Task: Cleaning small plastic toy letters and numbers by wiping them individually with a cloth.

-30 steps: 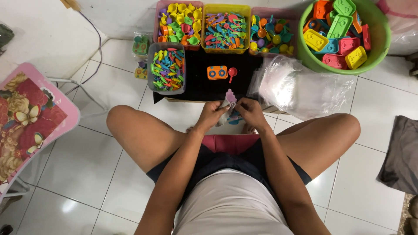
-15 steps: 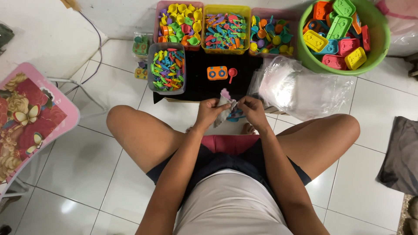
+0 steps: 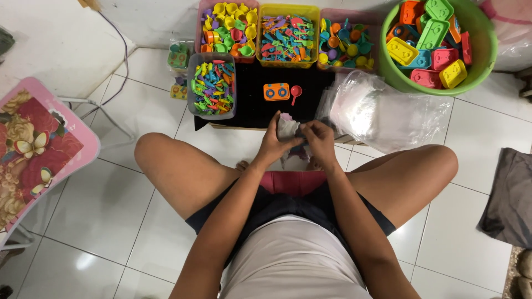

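Both hands meet over the near edge of the black mat [image 3: 252,105], pinching a small clear bag [image 3: 287,128] between them. The left hand [image 3: 275,143] grips the bag's left side with fingers curled over its top; the right hand [image 3: 317,137] closes on its right side, thumb and fingers pressed to the plastic. A pale pink piece [image 3: 286,117] shows at the bag's mouth, and a bit of blue shows lower down, mostly hidden by the fingers.

Compared with a second ago, the hands have drawn closer together and moved slightly up toward the mat. Earlier the pink piece stood clear above the fingers; now it sits lower, largely covered by the left hand. The bag looks more bunched, and the blue piece that showed beneath it is now harder to see.

On the mat, the orange toy [image 3: 276,92] and red scoop [image 3: 295,92] lie where they were, just beyond the hands. The grey bin [image 3: 211,87] of coloured bits, the pile of clear bags [image 3: 377,108] and the green tub [image 3: 439,44] are unchanged.
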